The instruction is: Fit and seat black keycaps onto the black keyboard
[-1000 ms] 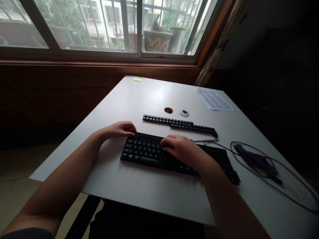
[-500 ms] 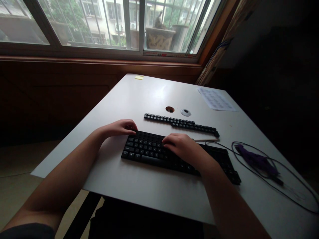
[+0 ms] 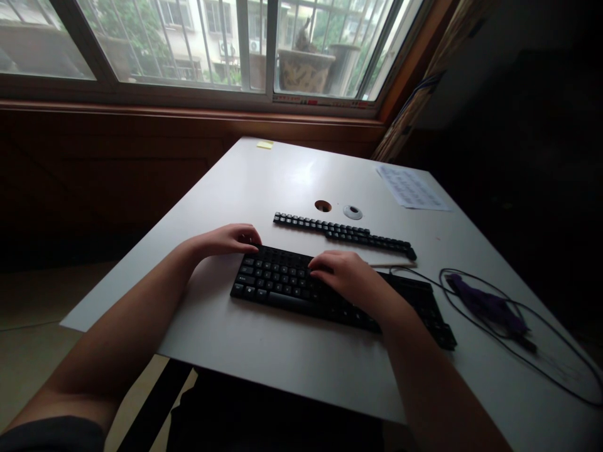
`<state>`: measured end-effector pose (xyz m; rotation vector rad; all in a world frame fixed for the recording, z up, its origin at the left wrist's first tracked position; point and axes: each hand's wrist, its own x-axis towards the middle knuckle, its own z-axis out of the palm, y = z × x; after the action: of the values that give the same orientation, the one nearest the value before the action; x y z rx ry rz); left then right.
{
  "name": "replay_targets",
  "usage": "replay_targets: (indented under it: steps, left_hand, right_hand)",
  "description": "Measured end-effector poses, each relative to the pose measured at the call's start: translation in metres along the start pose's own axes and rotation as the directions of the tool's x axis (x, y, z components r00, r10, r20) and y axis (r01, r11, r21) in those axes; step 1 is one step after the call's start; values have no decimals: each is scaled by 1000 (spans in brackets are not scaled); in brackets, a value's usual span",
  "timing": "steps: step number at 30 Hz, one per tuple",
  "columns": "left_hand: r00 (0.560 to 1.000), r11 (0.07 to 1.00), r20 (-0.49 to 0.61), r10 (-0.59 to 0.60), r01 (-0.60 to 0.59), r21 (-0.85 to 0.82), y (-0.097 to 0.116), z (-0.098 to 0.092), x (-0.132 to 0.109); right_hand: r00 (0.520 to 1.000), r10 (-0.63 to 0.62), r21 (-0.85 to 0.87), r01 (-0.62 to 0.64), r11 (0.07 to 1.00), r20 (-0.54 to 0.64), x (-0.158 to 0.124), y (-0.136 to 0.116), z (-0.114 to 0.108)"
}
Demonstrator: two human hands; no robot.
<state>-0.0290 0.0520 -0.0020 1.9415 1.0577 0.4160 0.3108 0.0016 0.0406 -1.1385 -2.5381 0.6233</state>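
Note:
A black keyboard lies near the front edge of the white table. Letter keys show on its left part, while the top strip and the right end look bare of keycaps. My left hand grips the far left corner of the keyboard, thumb on the near side and fingers curled. Over the keyboard's middle is my right hand, thumb and fingers pinched together at the upper key rows. What lies between those fingertips is hidden. Behind the keyboard, black keycaps stand in slanting rows.
A thin pale stick rests behind the keyboard. To the right, a black cable loops around a purple cloth-like thing. Printed paper, a yellow note, a round hole and its grey cover are farther back.
The view has shifted very slightly. Both hands keep their places on the keyboard, and nothing else has visibly moved.

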Motion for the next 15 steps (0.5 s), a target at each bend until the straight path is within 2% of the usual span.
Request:
replay_targets:
  steps: [15]
  left_hand:
    - [1000,1000,-17,-7,7,-8,3,1,-1]
  right_hand:
    - [1000,-3,-47,4,999,18,-1,-4,2]
